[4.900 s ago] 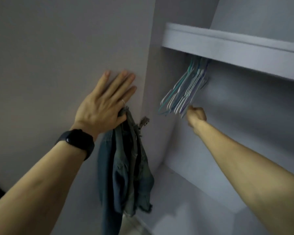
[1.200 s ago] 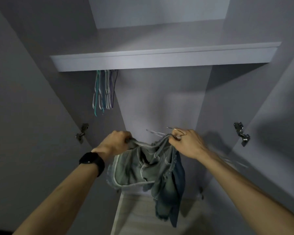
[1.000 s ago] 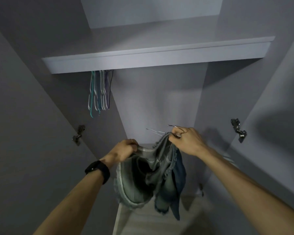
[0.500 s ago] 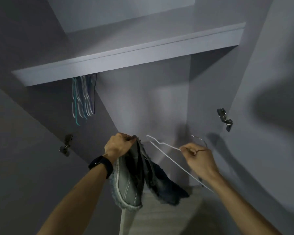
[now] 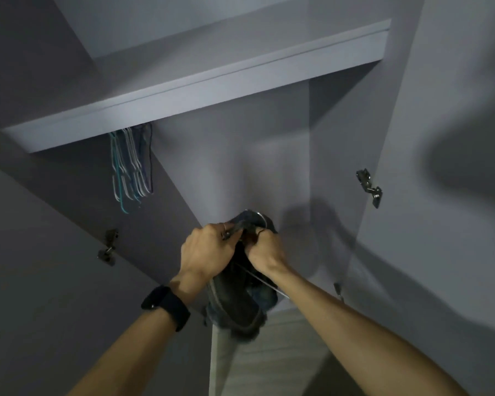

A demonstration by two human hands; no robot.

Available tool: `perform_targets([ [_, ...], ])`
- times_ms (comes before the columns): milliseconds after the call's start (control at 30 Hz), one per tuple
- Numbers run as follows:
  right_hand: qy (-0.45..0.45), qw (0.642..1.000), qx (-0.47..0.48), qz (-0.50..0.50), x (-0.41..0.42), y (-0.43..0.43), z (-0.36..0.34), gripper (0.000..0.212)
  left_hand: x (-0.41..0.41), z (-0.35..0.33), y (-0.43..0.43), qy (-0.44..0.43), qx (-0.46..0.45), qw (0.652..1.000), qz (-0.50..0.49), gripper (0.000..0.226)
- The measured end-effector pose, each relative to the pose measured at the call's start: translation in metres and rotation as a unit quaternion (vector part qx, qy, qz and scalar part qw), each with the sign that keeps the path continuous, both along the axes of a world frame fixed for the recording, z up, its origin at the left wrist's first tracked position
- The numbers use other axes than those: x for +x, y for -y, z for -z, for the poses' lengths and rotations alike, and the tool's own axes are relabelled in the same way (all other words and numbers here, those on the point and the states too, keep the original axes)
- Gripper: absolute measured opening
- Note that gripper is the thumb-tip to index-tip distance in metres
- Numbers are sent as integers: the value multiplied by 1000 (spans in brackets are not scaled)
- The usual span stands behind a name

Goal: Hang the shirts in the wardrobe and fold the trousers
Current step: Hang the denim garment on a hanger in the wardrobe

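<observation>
The left hand [image 5: 209, 250] grips the top of the dark blue denim garment [image 5: 235, 304]. The right hand [image 5: 265, 250], touching it, grips the thin white wire hanger [image 5: 265, 283] inside the garment. Both are below the grey shelf edge [image 5: 200, 90]. Bunched coloured hangers [image 5: 129, 167] crowd the left end, with open room to the right.

Denim [image 5: 235, 307]: dk blue-grey, plain. Held hanger [image 5: 269, 285]: white. Hung hangers [image 5: 127, 167]: teal, white, navy. Watch [image 5: 166, 305]: blk. Shelf [image 5: 183, 94]: pale grey. Hinge [image 5: 369, 188]: silver.
</observation>
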State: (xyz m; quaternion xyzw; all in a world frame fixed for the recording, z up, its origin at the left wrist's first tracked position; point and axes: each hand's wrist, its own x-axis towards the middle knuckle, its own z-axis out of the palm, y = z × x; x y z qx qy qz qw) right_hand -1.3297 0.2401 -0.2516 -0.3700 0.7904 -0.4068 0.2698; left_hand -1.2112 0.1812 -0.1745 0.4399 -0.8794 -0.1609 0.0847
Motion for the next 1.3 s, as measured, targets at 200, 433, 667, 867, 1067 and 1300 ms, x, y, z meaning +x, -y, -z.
perform_targets([
  [200,108,977,-172,59,10,10,-17,22,51,-3,-3,179,-91,973,109,41],
  [433,99,961,-254,47,-3,20,-64,16,13,-49,37,35,-210,968,131,43],
  [667,-122,942,-302,79,-56,10,-110,15,-40,-79,62,18,-177,968,176,25],
  [867,-185,927,-278,172,-70,-44,-44,17,-57,-93,76,-130,-121,978,107,32],
  [1067,-54,982,-169,66,-60,-18,-7,28,-48,-114,70,-204,-75,973,71,33],
  [1300,-62,962,-266,2,-16,40,-47,19,-20,-117,73,-376,122,917,-48,22],
])
